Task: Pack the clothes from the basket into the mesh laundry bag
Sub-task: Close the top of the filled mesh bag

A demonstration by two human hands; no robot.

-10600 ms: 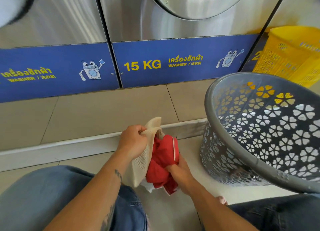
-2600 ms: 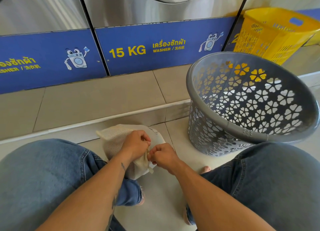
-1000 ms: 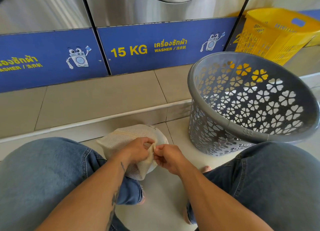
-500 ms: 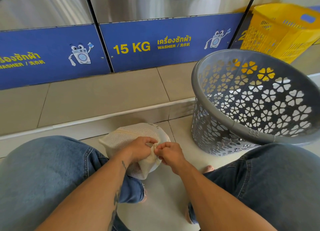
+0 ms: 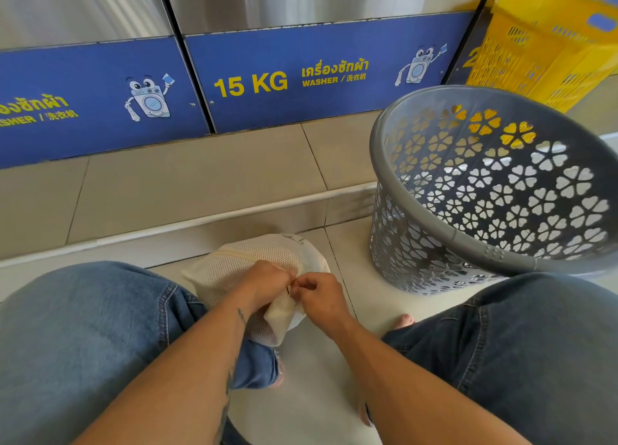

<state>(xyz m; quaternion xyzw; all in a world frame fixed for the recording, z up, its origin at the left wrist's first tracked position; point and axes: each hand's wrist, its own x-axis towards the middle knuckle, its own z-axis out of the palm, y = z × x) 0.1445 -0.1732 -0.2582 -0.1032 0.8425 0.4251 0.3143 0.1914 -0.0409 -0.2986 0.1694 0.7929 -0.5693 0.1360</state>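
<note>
The cream mesh laundry bag point(image 5: 234, 267) lies bulging on the floor tiles between my knees. My left hand point(image 5: 264, 285) grips the bag's near edge. My right hand point(image 5: 317, 299) pinches the same edge right beside it, fingertips touching the left hand's. No clothes show through the mesh or outside the bag. The grey basket point(image 5: 468, 237) with flower-shaped holes stands to the right, tilted toward me; the part of its inside that I see holds nothing.
Steel washers with blue "15 KG" panels point(image 5: 301, 76) line the back above a raised tiled step point(image 5: 200, 184). A yellow plastic crate point(image 5: 548, 46) sits at the far right behind the grey basket. My jeans-clad knees point(image 5: 83, 327) flank the bag.
The red garment seen earlier is out of sight inside the bag. Over the last second both hands have stayed pinched together at the bag's edge; the view shifted slightly.
</note>
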